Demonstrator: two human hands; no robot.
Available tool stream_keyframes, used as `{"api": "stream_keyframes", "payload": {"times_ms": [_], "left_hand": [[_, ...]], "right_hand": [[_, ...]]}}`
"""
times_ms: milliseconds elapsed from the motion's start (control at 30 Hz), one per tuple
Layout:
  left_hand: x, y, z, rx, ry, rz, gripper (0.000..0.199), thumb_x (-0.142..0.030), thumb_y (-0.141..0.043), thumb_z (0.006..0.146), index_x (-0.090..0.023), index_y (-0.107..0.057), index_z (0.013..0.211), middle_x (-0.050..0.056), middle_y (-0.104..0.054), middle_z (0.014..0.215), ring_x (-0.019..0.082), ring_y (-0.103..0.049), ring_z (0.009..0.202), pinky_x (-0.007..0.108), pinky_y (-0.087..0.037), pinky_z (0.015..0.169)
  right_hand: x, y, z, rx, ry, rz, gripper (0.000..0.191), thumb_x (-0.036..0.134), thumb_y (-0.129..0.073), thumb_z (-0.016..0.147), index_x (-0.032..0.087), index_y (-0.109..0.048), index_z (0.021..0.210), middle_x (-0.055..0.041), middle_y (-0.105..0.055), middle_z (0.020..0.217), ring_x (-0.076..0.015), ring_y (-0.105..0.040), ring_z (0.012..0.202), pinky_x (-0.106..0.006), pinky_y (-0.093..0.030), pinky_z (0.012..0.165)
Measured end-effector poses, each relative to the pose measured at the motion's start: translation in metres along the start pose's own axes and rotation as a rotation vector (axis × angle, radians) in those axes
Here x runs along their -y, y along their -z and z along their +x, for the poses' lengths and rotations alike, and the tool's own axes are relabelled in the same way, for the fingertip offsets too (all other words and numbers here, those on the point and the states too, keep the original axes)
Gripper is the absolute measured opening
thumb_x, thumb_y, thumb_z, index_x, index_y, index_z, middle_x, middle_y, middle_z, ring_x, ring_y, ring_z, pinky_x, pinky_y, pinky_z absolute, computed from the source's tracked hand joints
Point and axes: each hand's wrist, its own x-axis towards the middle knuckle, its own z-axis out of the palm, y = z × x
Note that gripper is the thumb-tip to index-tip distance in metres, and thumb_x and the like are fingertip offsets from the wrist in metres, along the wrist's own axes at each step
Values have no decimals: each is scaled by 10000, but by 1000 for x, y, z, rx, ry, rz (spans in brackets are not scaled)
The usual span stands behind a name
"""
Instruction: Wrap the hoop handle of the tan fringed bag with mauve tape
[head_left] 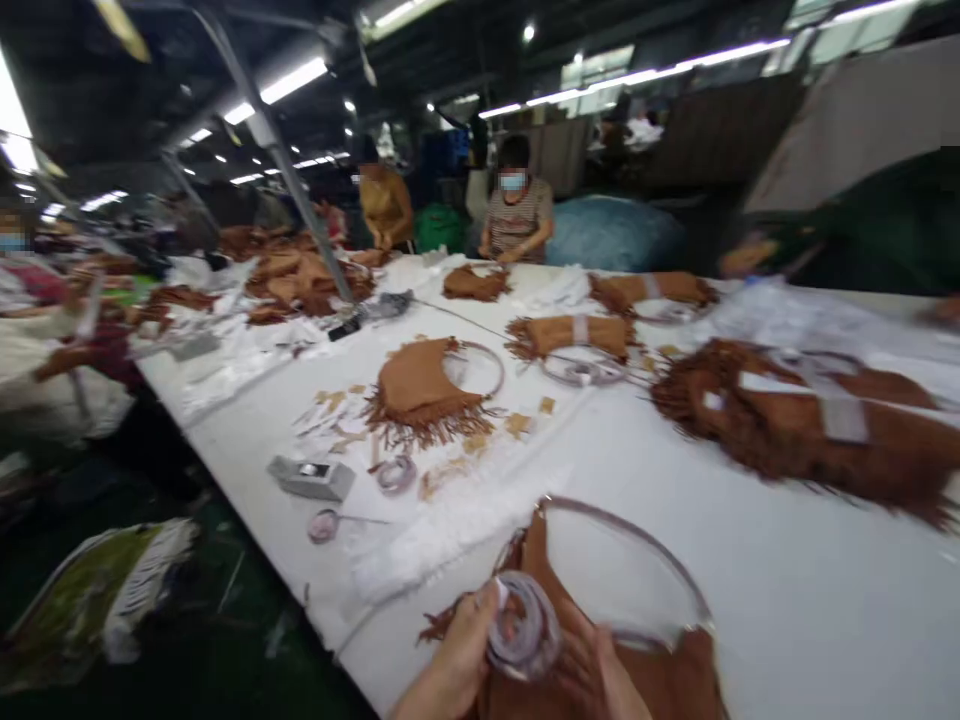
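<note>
At the near edge of the white table, my left hand (466, 640) grips a coiled grey-mauve strap (525, 628), thumb along its side. To the right of the coil is my right hand (600, 668), its fingers stretched out beside the coil; whether they touch it is blurred. Beneath both hands lies a brown fringed bag (679, 675), partly covered by them. Its grey-mauve handle (637, 535) arches away over the tabletop.
Another fringed bag (420, 380) lies farther up the table (247, 440), near a grey box-shaped dispenser (311, 478) and a small strap coil (394, 475). A banded bag bundle (795, 420) lies right. Co-workers (519, 210) stand across the table. A sack (90, 600) lies on the floor.
</note>
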Motion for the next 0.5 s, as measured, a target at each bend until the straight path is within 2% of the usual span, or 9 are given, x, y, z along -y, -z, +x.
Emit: {"api": "stream_keyframes", "payload": {"times_ms": [67,133,233,333,433,500], "left_hand": [[9,-10,2,7,37,-1,540,-657,-604,775,-122,-613,847,-4,-568,677,105,-514,621,231,-422,608],[11,-15,1,29,67,28,588,-704,-594,744,-120,-607,814,-2,-556,656,97,-485,589,222,-389,574],[12,-19,-2,61,90,121,631,-753,-574,711,-124,-587,754,-15,-515,607,85,-433,539,209,-341,524],[18,-18,-5,86,135,129,641,-770,-544,717,-131,-579,748,-13,-506,617,97,-446,557,220,-358,535],[22,-13,-5,181,180,111,507,-632,-661,737,-144,-589,851,-5,-539,713,114,-499,647,239,-408,616],[23,-10,0,273,140,213,454,-508,-749,711,-143,-599,937,-1,-559,762,116,-513,699,236,-410,668]], "right_hand": [[-14,17,-21,-54,-41,63,974,890,-374,706,194,-434,1385,-161,-596,1253,-320,-545,1163,-471,-429,970],[-17,18,-31,-30,-35,115,1015,898,-366,699,161,-417,1395,-170,-571,1289,-311,-535,1185,-449,-417,992],[-13,7,-34,5,68,96,877,837,-451,730,190,-510,1320,-134,-555,1320,-293,-492,1237,-440,-402,1031],[-10,0,-34,-27,257,-92,709,695,-638,717,185,-601,1208,-117,-586,1285,-297,-486,1239,-430,-352,1087],[-12,4,-37,-15,297,-246,621,609,-623,767,151,-605,1185,-138,-615,1232,-305,-549,1162,-443,-393,1059],[-11,12,-39,-61,316,-369,615,558,-591,792,144,-556,1246,-145,-596,1252,-303,-553,1156,-458,-414,1040]]}}
